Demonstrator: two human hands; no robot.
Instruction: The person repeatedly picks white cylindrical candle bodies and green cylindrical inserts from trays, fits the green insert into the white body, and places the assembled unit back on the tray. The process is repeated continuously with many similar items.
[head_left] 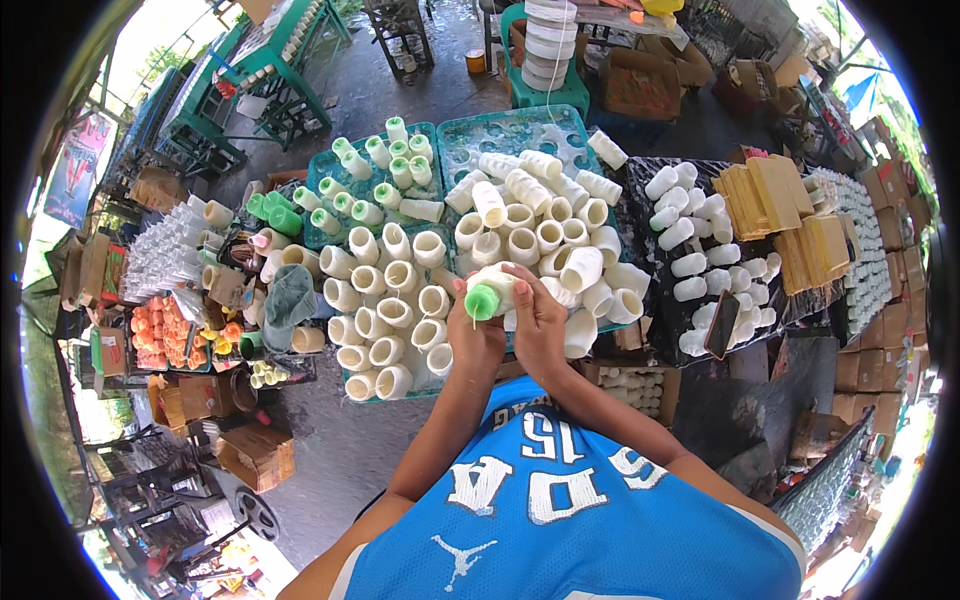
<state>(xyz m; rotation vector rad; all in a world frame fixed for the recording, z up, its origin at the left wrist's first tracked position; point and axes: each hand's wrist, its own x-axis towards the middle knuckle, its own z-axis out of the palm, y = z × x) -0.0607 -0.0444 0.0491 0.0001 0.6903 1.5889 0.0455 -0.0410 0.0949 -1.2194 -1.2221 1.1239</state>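
Both hands are wrapped round a white, candle-like cylinder with a green end (483,302), held over the near side of the work table. A thin, pale strand like a wick hangs from the green end. My left hand (477,338) grips it from the left, and my right hand (538,322) closes round it from the right. Just beyond and beside my hands stand many hollow white cylinders (399,275), some upright, others lying on their sides. Farther off, several white cylinders with green tops (378,152) stand in a teal tray (322,168).
A second teal tray (505,128) with round holes lies behind the cylinders. To the right are more white cylinders (690,265), a dark phone-like slab (722,325) and yellowish flat blocks (765,195). Orange pieces (165,330) and a cardboard box (257,455) are at left.
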